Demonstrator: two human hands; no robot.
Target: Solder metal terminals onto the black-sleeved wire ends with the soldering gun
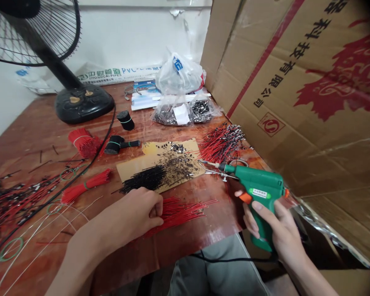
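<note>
My right hand (274, 222) is wrapped round the handle of a green soldering gun (259, 181) with an orange trigger; its metal tip points left over the cardboard's right edge. My left hand (144, 209) has its fingers bent together at the left end of a pile of loose red wires (181, 209); whether it pinches one is hidden. Just beyond it, a pile of short black wires (144, 179) lies on a cardboard sheet (129, 167) with dark scraps and small metal pieces. Red wires with metal ends (223, 142) are heaped behind the gun's tip.
A black fan (83, 102) stands at the back left, its cable crossing the table (142, 255). Bundled red wires (86, 185), black bundles (125, 120) and tangled wires lie left. Plastic bags of parts (185, 111) sit at the back; a large carton (296, 102) walls the right.
</note>
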